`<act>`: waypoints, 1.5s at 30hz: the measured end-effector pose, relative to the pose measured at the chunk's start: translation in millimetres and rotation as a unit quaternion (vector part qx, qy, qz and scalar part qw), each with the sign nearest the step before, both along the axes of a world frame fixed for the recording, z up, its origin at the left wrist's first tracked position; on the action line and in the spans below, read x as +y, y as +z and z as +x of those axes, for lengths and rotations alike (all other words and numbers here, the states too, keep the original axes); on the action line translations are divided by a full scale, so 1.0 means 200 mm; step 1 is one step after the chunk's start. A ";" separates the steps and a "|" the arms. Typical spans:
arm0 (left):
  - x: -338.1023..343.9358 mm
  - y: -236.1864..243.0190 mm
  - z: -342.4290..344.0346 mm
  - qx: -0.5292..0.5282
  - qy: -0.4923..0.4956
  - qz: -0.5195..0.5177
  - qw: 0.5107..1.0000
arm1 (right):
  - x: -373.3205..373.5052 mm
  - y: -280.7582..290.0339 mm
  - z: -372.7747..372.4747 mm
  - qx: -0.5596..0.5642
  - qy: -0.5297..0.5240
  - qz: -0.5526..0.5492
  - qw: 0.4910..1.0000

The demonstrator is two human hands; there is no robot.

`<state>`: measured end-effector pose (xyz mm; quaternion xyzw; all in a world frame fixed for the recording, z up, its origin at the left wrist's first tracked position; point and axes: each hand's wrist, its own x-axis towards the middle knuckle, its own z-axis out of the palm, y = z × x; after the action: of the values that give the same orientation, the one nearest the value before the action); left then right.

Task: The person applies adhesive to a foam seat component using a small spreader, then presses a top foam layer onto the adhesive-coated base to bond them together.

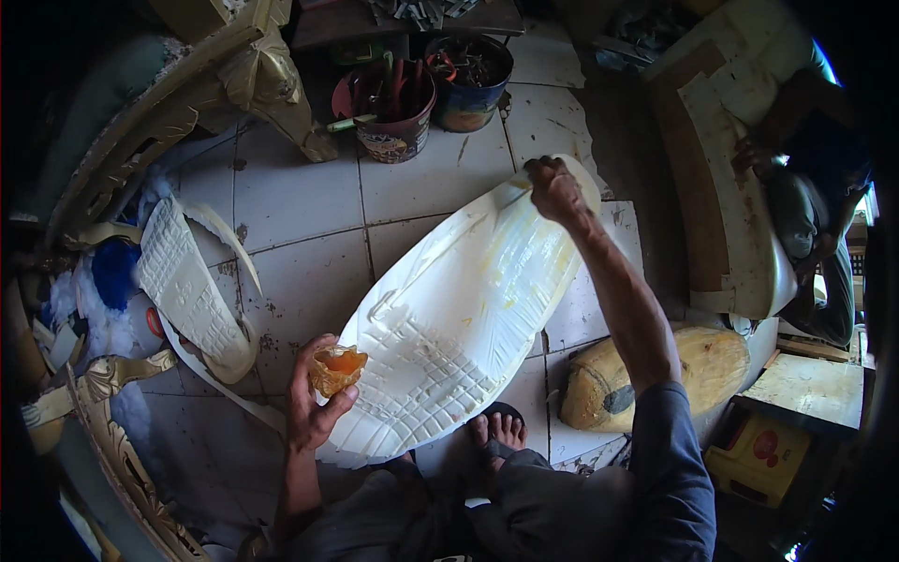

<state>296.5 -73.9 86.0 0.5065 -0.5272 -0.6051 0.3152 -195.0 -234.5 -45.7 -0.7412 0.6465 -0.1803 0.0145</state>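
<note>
A large white foam sheet (449, 290), leaf-shaped and scored with grid lines on its near part, lies on the tiles before me. Wet yellowish streaks run over its far right half. In my left hand (314, 407) is a small, crusted glue cup (337, 368) with amber stuff inside, held over the sheet's near left edge. My right hand (562, 192) reaches to the sheet's far end, its fingers closed and low on the surface. Whatever they may grip there is hidden.
Carved gold frame pieces (140, 122) and a second scored foam piece (192, 290) are at left. Two tubs of tools, one dark red (389, 117), one blue (468, 89), stand beyond. At right are a wooden block (655, 375), a yellow container (757, 459) and another person (815, 187) beside a padded panel.
</note>
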 end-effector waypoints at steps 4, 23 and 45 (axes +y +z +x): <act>0.00 0.00 0.02 -0.016 -0.001 0.007 1.000 | 0.03 0.04 0.24 -0.080 0.019 0.014 0.997; -0.05 -0.08 0.00 0.016 -0.008 -0.024 1.000 | 0.38 0.21 0.72 -0.167 -0.041 -0.103 0.980; -0.02 -0.16 0.07 -0.002 0.003 -0.030 1.000 | 0.81 0.22 1.03 -0.251 0.001 -0.151 0.956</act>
<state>310.7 -77.4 54.6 0.4996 -0.5446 -0.5870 0.3306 10.0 -71.8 -1.1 -0.6661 0.5864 -0.4565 0.0645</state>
